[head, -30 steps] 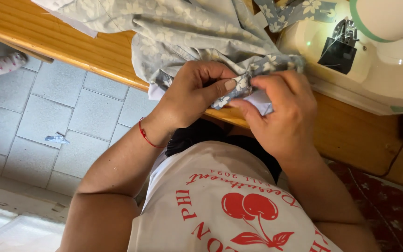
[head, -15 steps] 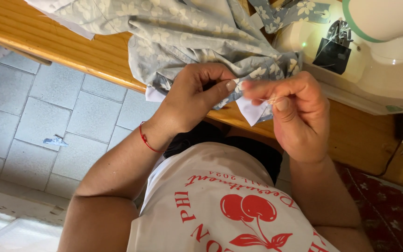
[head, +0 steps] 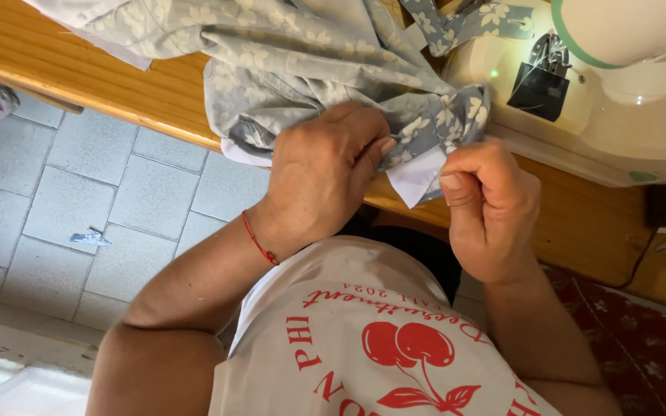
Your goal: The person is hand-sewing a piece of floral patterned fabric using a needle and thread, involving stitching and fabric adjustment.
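Left hand (head: 325, 181) grips floral fabric (head: 302, 54) at the table (head: 79, 73) edge; right hand (head: 491, 208) pinches near it, beside a sewing machine (head: 618, 100).

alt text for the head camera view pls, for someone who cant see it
Two bare hands work a grey floral fabric at a wooden table's edge: the left hand grips it, the right hand pinches beside its white corner. A white sewing machine stands behind.

sewing machine (head: 626, 92) cut off at top and right, left hand (head: 321, 173) hiding fabric (head: 287, 62) edge
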